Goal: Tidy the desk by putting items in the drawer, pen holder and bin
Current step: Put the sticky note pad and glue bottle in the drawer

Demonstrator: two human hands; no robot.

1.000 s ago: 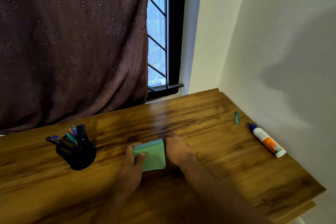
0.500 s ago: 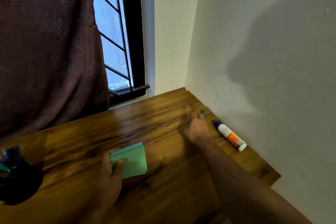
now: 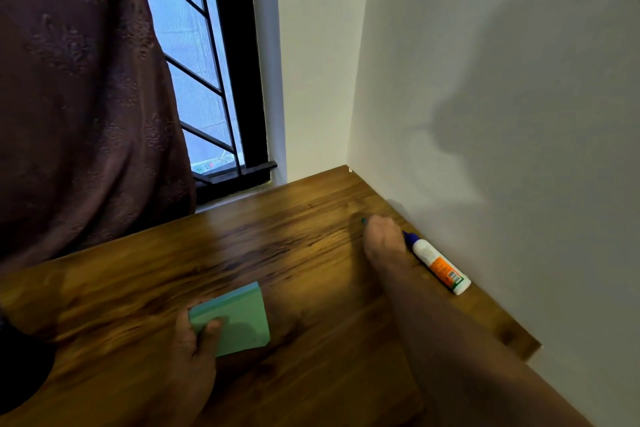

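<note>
My left hand (image 3: pixel 194 340) grips a green sticky-note pad (image 3: pixel 239 317) by its near left corner, thumb on top, low over the wooden desk (image 3: pixel 263 246). My right hand (image 3: pixel 382 239) is stretched to the far right of the desk, next to the wall. Its fingertips are closed around a small teal piece (image 3: pixel 363 220); only the tip shows. A white glue bottle (image 3: pixel 440 265) with a blue cap and orange label lies along the wall, just right of that hand. The black pen holder (image 3: pixel 20 371) is cut off at the lower left edge.
A white wall (image 3: pixel 502 149) runs along the desk's right side. A barred window (image 3: pixel 204 87) and a brown curtain (image 3: pixel 76 97) stand behind the desk's far edge. The desk's right front corner (image 3: pixel 530 350) ends near the wall.
My right hand left the pad, reached right to the wall and closed on the teal piece, which shifted left. The view swung right, pushing the pen holder to the edge. My left hand keeps the pad.
</note>
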